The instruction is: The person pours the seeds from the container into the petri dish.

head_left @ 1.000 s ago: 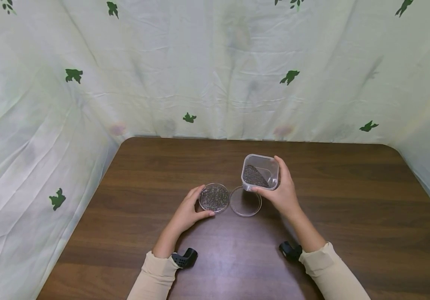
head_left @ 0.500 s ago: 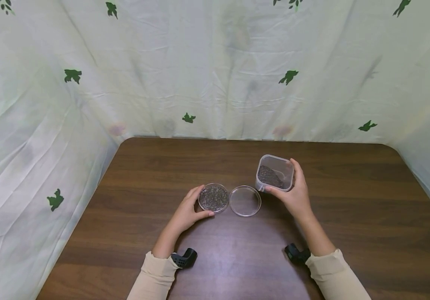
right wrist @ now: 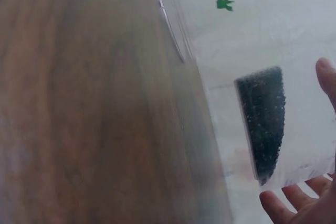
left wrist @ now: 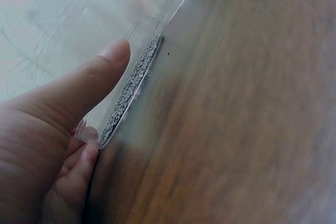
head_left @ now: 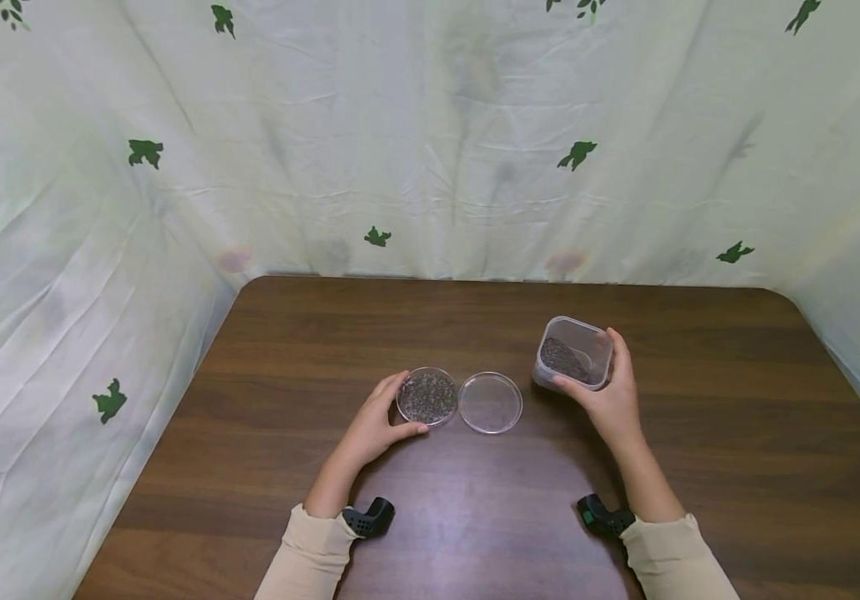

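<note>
right hand (head_left: 610,400) grips seed tub (head_left: 572,354), now moved away to 3 o'clock of empty dish (head_left: 490,402), pouring apparently done | left hand (head_left: 373,425) cups filled dish (head_left: 427,396), unmoved

- A dark wood-grain counter (head_left: 700,433) with rounded far corners.
- A pale, creased cloth (head_left: 430,142) printed with small green leaf shapes hangs behind the counter and along both its sides.
- An empty clear dish (head_left: 490,402) lies flat near the counter's middle.
</note>
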`<state>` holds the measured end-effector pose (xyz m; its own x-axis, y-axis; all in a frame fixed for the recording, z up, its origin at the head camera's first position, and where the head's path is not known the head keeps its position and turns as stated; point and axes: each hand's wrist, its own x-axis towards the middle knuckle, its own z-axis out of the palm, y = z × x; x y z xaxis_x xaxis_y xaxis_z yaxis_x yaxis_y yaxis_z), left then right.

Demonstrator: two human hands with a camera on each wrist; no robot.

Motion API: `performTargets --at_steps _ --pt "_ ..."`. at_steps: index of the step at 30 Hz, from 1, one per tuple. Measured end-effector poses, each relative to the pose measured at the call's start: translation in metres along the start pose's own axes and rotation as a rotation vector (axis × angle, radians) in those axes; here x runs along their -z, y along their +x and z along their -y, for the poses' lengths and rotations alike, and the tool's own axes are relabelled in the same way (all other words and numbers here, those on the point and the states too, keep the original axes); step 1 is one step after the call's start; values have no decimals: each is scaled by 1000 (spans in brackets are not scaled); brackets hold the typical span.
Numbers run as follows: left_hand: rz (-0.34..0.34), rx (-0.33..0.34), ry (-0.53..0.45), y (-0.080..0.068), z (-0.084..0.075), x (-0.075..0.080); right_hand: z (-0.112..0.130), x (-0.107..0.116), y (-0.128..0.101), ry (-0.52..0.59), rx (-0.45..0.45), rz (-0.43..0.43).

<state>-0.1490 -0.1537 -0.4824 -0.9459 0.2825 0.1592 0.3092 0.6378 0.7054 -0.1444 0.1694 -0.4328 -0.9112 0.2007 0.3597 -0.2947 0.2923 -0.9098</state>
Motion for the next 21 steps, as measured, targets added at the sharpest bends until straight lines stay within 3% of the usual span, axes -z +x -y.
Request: performTargets --at_steps 21 --pt "2 8 15 0 1 0 -31 9 -3 -4 -133 -8"
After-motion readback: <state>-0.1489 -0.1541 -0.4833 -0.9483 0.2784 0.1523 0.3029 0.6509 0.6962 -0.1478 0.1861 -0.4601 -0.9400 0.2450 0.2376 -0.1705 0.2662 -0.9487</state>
